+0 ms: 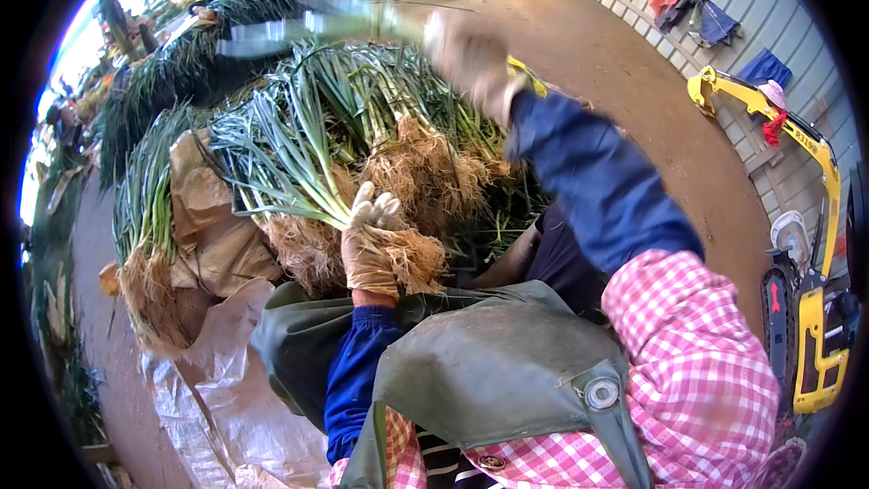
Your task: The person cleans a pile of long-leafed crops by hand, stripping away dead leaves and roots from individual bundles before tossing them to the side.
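Green onions (299,154), bundled with pale root clumps facing the wearer, fill the centre of the head view and lie across the lap on a heap of similar bunches. Left hand (369,244), in a dirty light-coloured glove, sits at the root end of one bundle, its fingers (376,210) curled around the stalks just above the tangled roots (416,258); the grip is closed on that bundle. Right hand (471,59), also gloved, is raised above the pile at arm's length and appears blurred; its fingers are wrapped together around the handle of a long blade-like tool (272,34) (the outline is smeared, so the kind of tool cannot be told for certain), which extends to the left over the green tops. Both forearms wear blue sleeves (593,181) over a pink-and-white checked shirt (697,371), and a grey-green apron (489,371) covers the lap beneath the bundle. Brown paper (204,217) and a white plastic sack (226,389) lie at the left of the heap, just beside further bunches. A yellow small excavator (815,217) stands well apart at the right, near a grey corrugated wall (769,0) hung with cloths.
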A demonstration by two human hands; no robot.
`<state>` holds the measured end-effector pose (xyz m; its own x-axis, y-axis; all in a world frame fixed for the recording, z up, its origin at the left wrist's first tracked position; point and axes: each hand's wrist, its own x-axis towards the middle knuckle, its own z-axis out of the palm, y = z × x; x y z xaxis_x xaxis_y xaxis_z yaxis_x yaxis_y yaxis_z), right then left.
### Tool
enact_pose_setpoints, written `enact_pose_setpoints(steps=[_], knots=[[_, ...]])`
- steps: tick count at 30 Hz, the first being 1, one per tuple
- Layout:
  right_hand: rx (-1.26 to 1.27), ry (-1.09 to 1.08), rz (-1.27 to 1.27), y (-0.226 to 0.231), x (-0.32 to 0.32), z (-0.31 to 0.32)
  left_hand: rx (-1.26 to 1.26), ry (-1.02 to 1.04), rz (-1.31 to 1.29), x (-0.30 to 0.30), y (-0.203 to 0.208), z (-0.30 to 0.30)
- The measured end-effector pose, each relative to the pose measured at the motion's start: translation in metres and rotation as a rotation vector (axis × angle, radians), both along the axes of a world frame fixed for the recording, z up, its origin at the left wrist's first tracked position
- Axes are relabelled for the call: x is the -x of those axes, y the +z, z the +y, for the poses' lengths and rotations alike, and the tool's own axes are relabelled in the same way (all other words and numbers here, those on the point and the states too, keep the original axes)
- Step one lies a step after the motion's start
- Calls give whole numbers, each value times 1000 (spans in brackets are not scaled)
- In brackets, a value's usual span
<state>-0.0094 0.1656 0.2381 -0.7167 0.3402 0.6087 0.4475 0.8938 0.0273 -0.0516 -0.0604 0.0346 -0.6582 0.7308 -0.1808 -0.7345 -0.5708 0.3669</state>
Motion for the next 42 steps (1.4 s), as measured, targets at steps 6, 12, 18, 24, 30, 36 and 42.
enact_pose_setpoints(steps=[6,12,18,24,30,36,42], knots=[[553,69,-267,-192,-60,-69,220,-134,-49,-12,-26,13],[444,506,-206,-182,-67,-104,107,-193,-231,-26,-14,21],[1199,585,84,-175,-55,-74,210,-99,-19,-22,-17,20],[1875,206,67,-205,-40,-37,293,-152,232,-17,-11,12],[2040,293,339,-225,-22,-37,173,-112,116,-28,0,14],[692,-31,1,-174,-23,-6,141,-74,116,-28,1,13],[1409,278,-170,-160,-7,-64,109,-85,-9,-26,-5,16]])
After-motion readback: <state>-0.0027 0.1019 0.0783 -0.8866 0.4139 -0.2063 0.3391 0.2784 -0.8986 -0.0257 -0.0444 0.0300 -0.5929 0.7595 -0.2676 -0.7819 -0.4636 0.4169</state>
